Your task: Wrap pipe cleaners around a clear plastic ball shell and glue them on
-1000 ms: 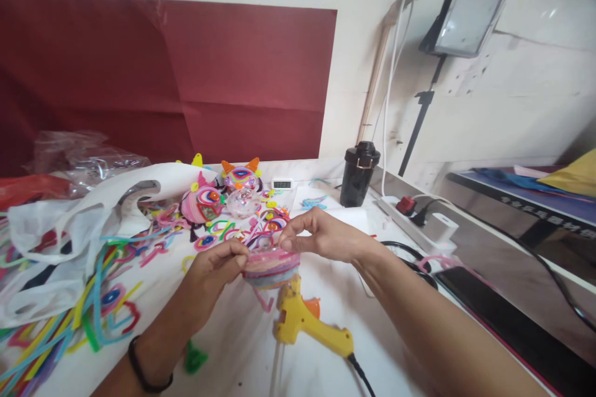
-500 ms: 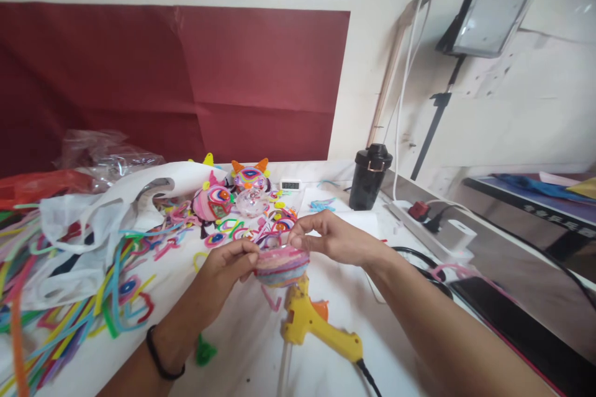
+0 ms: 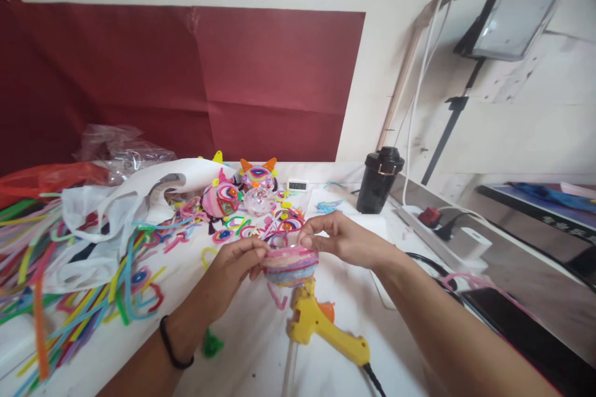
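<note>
- A small round bowl wrapped in coloured pipe cleaners point(image 3: 289, 262) was held above the white table point(image 3: 246, 347), between the two hands.
- The left hand point(image 3: 233, 270) was closed on the left rim of the bowl, with thumb and fingertips pinched on it.
- The right hand point(image 3: 342, 239) was closed on the right rim, with the fingertips pressed on the top edge.
- A yellow glue gun point(image 3: 321, 329) was laid on the table just below the bowl, its nozzle pointed up toward it.
- Two finished pipe-cleaner figures point(image 3: 237, 189) were placed behind the hands, near a clear ball point(image 3: 259, 200).
- Loose pipe cleaners point(image 3: 69, 298) were spread on the left, beside a white plastic bag point(image 3: 116, 211).
- A black tumbler point(image 3: 378, 180) was stood upright at the right, near a power strip point(image 3: 437, 229).
</note>
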### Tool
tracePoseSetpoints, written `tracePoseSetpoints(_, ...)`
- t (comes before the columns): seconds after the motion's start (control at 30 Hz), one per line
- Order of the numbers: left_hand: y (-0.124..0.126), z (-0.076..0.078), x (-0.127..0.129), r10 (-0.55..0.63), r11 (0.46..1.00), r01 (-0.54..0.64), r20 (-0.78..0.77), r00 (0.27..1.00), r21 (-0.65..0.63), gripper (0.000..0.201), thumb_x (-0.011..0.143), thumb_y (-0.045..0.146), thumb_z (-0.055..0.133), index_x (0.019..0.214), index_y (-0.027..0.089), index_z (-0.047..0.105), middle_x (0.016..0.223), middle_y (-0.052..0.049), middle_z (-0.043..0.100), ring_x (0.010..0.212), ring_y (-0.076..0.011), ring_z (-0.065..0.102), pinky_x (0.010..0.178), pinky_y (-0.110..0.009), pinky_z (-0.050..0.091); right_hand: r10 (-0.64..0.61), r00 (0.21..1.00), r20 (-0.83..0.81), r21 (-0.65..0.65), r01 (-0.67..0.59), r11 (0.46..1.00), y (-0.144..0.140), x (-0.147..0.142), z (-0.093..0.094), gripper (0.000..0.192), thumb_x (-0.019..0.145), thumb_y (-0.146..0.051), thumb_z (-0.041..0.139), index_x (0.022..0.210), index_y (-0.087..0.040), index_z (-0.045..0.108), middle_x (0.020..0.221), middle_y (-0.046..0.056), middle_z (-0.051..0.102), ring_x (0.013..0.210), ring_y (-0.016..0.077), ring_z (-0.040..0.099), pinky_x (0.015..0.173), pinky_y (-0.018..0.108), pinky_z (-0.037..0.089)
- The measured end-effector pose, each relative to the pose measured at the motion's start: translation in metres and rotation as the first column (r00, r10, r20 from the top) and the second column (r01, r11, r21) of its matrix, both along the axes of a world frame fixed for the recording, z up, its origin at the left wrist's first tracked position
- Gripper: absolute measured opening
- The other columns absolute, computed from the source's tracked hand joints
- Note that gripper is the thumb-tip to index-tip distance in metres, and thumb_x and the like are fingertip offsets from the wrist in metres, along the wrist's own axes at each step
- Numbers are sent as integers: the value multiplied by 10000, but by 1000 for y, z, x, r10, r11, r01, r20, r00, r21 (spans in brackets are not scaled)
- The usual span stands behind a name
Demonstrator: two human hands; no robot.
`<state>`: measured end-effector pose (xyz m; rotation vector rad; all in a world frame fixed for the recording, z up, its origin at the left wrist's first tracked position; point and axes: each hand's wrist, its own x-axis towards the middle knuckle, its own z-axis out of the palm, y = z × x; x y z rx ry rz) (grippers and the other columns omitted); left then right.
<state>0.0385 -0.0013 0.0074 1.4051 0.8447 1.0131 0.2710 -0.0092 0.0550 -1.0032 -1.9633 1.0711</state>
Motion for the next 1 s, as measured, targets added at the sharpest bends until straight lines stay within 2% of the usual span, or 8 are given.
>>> tracePoseSetpoints(0.17, 2, 0, -1, -1, 1000, 0, 24, 1000, 21, 207, 794, 334, 589, 794, 153, 689, 657, -6, 551, 581, -126, 448, 543, -250, 348, -19, 1000, -25, -14, 19, 1000, 1, -2, -4, 246, 779, -396, 691, 772, -149, 690, 737, 21, 647, 715, 160, 554, 695, 272, 431)
tracePoseSetpoints(0.3, -2, 5, 0, 65, 977, -25, -187, 980, 212, 258, 856, 367, 536, 975, 203, 695, 801, -31, 643, 652, -159, 517, 599, -273, 397, -55, 998, -29, -19, 54, 998, -1, -10, -5, 285, 799, -419, 653, 789, -136, 686, 734, 26, 640, 684, 154, 540, 659, 266, 417)
tracePoseSetpoints(0.43, -11, 8, 6, 252, 826, -24, -331, 909, 563, 210, 827, 338, 609, 990, 247, 704, 1035, -53, 683, 963, -243, 577, 845, -334, 415, -106, 994, 12, 15, 105, 994, -6, -23, -8, 254, 803, -376, 631, 746, -132, 669, 683, 7, 598, 650, 143, 510, 643, 260, 403)
tracePoseSetpoints(0.5, -14, 7, 8, 314, 771, -26, -345, 885, 637, 180, 797, 327, 643, 943, 248, 714, 989, -53, 701, 995, -262, 576, 896, -358, 389, -132, 991, 27, 36, 131, 991, -8, -29, -10, 226, 798, -343, 632, 733, -131, 671, 668, 4, 595, 645, 143, 510, 629, 256, 399)
tracePoseSetpoints(0.53, -14, 7, 8, 331, 766, -31, -352, 876, 642, 153, 789, 324, 647, 900, 247, 718, 950, -50, 708, 967, -263, 586, 886, -361, 388, -142, 989, 28, 46, 141, 989, -9, -32, -10, 216, 798, -331, 631, 731, -131, 676, 667, 5, 602, 648, 145, 518, 626, 255, 402)
tracePoseSetpoints(0.73, -10, 9, 7, 270, 863, -42, -388, 881, 504, 151, 783, 361, 622, 763, 225, 684, 785, -27, 690, 777, -229, 592, 744, -314, 408, -20, 1000, -2, 6, 20, 1000, -10, -27, -3, 356, 857, -443, 578, 843, -120, 726, 761, 37, 685, 750, 186, 605, 737, 296, 472)
tracePoseSetpoints(0.87, -7, 9, 5, 201, 897, -12, -382, 902, 443, 179, 796, 379, 599, 766, 213, 659, 733, -8, 648, 716, -202, 566, 676, -283, 401, 5, 1000, -29, -41, -7, 999, -7, -15, 1, 409, 837, -508, 598, 921, -131, 732, 844, 58, 710, 815, 200, 625, 784, 317, 482)
tracePoseSetpoints(1.0, -6, 6, 3, 133, 923, 17, -362, 923, 384, 204, 821, 393, 574, 767, 207, 637, 707, 6, 607, 672, -174, 530, 618, -258, 379, 8, 1000, 8, -9, -8, 1000, -4, -11, 1, 381, 817, -478, 636, 922, -127, 741, 860, 70, 723, 828, 205, 628, 810, 338, 474)
